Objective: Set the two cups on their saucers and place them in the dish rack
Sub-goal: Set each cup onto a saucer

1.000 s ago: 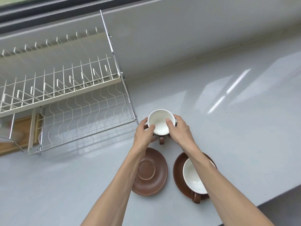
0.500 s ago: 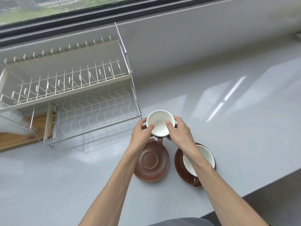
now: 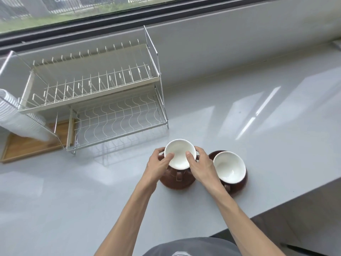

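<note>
Both hands hold one cup point(image 3: 180, 153), brown outside and white inside, over the left brown saucer point(image 3: 178, 182). My left hand point(image 3: 157, 163) grips its left rim and my right hand point(image 3: 200, 166) grips its right rim, thumbs inside. Whether the cup touches the saucer is hidden by my hands. The second cup point(image 3: 229, 167) sits on the right brown saucer point(image 3: 241, 182), handle toward me. The two-tier white wire dish rack point(image 3: 118, 115) stands to the upper left with nothing on either tier.
A wooden tray point(image 3: 27, 146) lies left of the rack under a blurred white ribbed object point(image 3: 16, 117). The grey counter ends at a front edge point(image 3: 276, 206) near the right saucer. A window sill and wall run behind the rack.
Both hands have carried the cup toward me from the bare counter to over the left saucer. The camera has tilted up, showing more of the rack and window.
</note>
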Available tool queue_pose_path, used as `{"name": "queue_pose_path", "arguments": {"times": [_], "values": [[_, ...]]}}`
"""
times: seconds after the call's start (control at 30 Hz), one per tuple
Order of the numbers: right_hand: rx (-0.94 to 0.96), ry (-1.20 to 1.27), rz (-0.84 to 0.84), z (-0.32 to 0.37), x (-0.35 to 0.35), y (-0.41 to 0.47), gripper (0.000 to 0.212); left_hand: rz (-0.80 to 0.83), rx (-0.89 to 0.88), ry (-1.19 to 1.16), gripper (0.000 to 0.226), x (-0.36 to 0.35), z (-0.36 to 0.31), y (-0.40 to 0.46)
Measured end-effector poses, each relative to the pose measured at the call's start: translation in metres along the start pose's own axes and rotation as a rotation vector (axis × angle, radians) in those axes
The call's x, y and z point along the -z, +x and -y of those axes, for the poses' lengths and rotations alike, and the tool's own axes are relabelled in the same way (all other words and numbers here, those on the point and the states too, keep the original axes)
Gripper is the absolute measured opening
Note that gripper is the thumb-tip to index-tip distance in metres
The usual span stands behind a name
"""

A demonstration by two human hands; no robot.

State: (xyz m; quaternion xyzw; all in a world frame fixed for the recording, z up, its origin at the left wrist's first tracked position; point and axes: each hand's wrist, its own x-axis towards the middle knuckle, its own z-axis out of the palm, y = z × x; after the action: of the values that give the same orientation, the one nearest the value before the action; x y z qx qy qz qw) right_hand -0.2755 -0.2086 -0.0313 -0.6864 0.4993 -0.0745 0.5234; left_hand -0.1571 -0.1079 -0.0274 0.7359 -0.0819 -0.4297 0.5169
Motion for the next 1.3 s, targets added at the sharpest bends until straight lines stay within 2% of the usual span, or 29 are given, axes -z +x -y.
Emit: {"name": "queue_pose_path", "arguments": {"times": [0.07, 0.37, 0.6, 0.9, 1.17, 1.3], "values": [[-0.021, 0.016, -0.001, -0.009, -0.006, -0.004, 0.059, -0.001, 0.013, -0.015, 0.032, 0.001, 0.007, -0.005], [-0.043, 0.027, 0.024, -0.024, -0.019, -0.009, 0.062, -0.003, 0.051, -0.033, 0.037, 0.006, 0.024, -0.013], [-0.049, 0.017, 0.040, -0.028, -0.023, -0.005, 0.065, 0.009, 0.081, -0.055, 0.033, 0.006, 0.028, -0.010], [-0.036, 0.033, 0.062, -0.029, -0.025, 0.001, 0.049, 0.011, 0.073, -0.046, 0.037, 0.009, 0.029, -0.009], [-0.034, 0.034, 0.056, -0.037, -0.026, 0.004, 0.059, 0.020, 0.060, -0.022, 0.038, 0.009, 0.030, -0.008], [-0.030, 0.014, 0.057, -0.042, -0.023, 0.004, 0.055, 0.014, 0.053, -0.008, 0.034, 0.008, 0.034, -0.010]]}}
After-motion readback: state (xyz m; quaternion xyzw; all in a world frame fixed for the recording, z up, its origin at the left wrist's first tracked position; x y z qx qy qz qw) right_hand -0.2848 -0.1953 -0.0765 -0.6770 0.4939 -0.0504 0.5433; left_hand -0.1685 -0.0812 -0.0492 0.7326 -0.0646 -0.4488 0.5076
